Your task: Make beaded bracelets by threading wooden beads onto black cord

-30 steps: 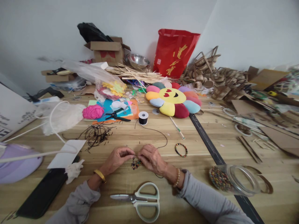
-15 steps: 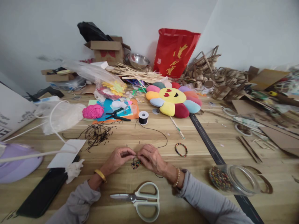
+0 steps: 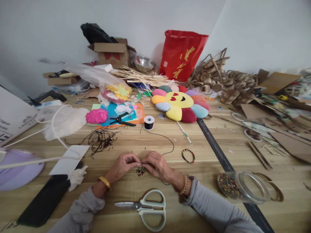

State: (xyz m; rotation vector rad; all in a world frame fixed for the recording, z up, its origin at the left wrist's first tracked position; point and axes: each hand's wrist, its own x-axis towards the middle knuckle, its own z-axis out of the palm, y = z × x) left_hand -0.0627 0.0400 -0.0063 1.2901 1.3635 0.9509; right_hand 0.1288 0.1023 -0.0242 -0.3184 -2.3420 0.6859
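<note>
- Lying nearest me, the scissors (image 3: 139, 206) point their blades to my left, apart from both hands.
- Just beyond, a small cluster of beads (image 3: 141, 171) sits below where my fingers meet; whether they are all strung I cannot make out.
- Thumb and forefinger of my left hand (image 3: 125, 164) close at the tips, almost against the curled fingers of my right hand (image 3: 157, 165). Both seem to pinch the fine black cord (image 3: 174, 146); whether a bead is between them too, I cannot tell.
- I take this for the threading or knotting step; the next move calls for a steady pinch on one side while the other guides, so no bead slips off.
- Over to my right stand an open jar (image 3: 239, 184) of beads and, slightly farther, a beaded ring (image 3: 189, 162).
- Farther out, the cord curves from its spool (image 3: 149, 124).
- Beyond that lies a flower cushion (image 3: 179, 101).
</note>
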